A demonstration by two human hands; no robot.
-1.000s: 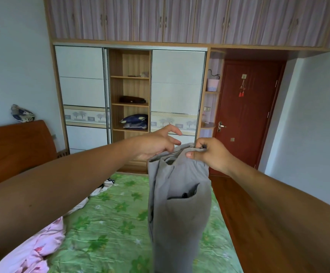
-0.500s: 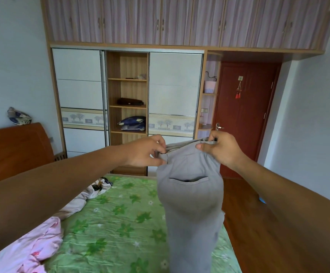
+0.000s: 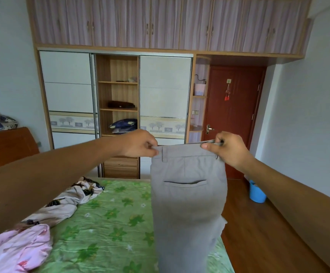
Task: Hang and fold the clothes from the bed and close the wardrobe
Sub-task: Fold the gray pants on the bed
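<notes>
Grey trousers (image 3: 187, 194) hanging between hands, left hand (image 3: 138, 143) and right hand (image 3: 229, 148) pinching waistband corners

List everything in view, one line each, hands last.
grey trousers: one, grey, held up by the waistband above the bed.
bed: one, green flowered sheet, below.
pink garment: one, pink, bed's near left.
beige garment: one, beige patterned, bed's left.
wardrobe: one, white doors, middle open, far wall.
blue bundle: one, dark blue, wardrobe shelf.
door: one, red-brown, right of wardrobe.
bucket: one, blue, floor at right.
left hand: one, pinches waistband's left end.
right hand: one, pinches waistband's right end.
</notes>
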